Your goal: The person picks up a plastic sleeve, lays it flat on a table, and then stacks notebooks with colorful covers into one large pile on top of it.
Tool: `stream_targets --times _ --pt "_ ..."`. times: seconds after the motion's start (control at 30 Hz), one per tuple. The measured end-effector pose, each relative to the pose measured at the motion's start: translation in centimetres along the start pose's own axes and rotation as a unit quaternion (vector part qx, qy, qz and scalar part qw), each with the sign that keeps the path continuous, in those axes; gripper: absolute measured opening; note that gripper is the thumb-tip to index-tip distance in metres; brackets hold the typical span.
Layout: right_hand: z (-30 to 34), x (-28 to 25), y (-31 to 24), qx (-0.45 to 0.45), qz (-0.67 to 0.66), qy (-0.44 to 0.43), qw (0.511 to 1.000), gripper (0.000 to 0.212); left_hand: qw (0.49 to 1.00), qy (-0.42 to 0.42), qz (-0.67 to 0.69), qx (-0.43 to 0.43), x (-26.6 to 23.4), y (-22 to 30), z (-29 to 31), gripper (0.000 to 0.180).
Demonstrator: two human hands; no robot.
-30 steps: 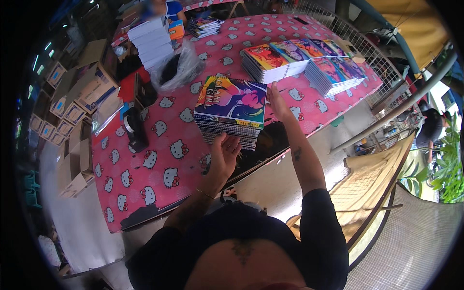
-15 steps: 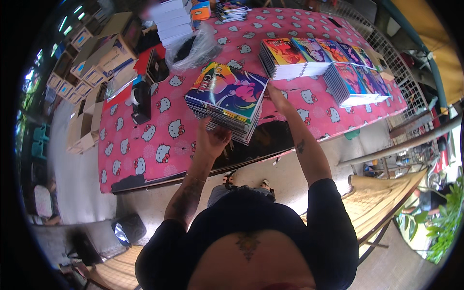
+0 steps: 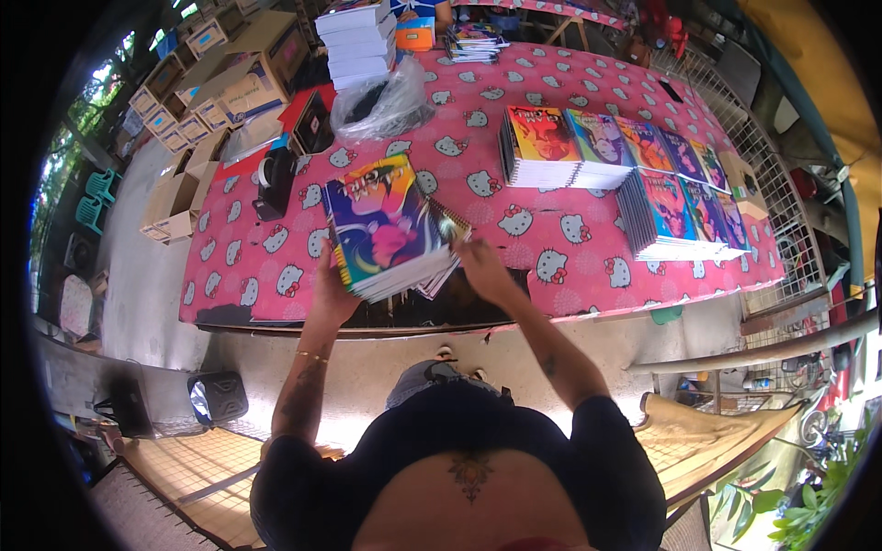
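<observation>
At the middle left of the frame, one stack of spiral notebooks (image 3: 378,216), between two hands. Left hand (image 3: 334,292) holding its lower left edge; right hand (image 3: 482,266) narrow, beside the fanned lower books, but pinching or only touching: cannot tell because of blur. Better to support well from below, press both sides evenly, and align the spirals before any release. Books inside the stack: not possible to count. Toward the right, about eight notebook piles (image 3: 542,138), five behind, three in front. Left of the stack, one tape dispenser (image 3: 274,188).
</observation>
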State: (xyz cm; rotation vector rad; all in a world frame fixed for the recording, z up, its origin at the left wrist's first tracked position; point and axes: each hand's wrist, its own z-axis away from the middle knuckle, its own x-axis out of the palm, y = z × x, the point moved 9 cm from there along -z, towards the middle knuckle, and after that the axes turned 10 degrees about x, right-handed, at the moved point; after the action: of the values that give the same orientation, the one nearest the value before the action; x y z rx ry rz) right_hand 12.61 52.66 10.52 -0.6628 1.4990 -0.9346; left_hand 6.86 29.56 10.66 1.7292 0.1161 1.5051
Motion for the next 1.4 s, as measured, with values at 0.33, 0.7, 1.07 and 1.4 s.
stream_targets --times 0.33,0.7,1.07,1.4 --pt "5.0 5.2 -2.6 0.180 -0.409 -0.285 0.848 0.091 0.970 0.115 -0.204 -0.058 -2.9 2.7 2.5 0.050" --pt "8.4 -12.7 1.2 0.088 -0.497 -0.013 0.863 0.091 0.984 -0.046 -0.172 0.009 15.4 -9.0 -2.1 0.084" --pt "8.6 -26.6 24.8 0.211 -0.507 0.244 0.800 0.074 0.993 -0.067 -0.081 -0.054 19.7 -34.5 -17.5 0.059" --pt "14.1 -21.2 30.7 0.305 -0.536 0.172 0.768 0.051 0.984 -0.021 -0.149 -0.093 20.6 -39.3 -20.2 0.047"
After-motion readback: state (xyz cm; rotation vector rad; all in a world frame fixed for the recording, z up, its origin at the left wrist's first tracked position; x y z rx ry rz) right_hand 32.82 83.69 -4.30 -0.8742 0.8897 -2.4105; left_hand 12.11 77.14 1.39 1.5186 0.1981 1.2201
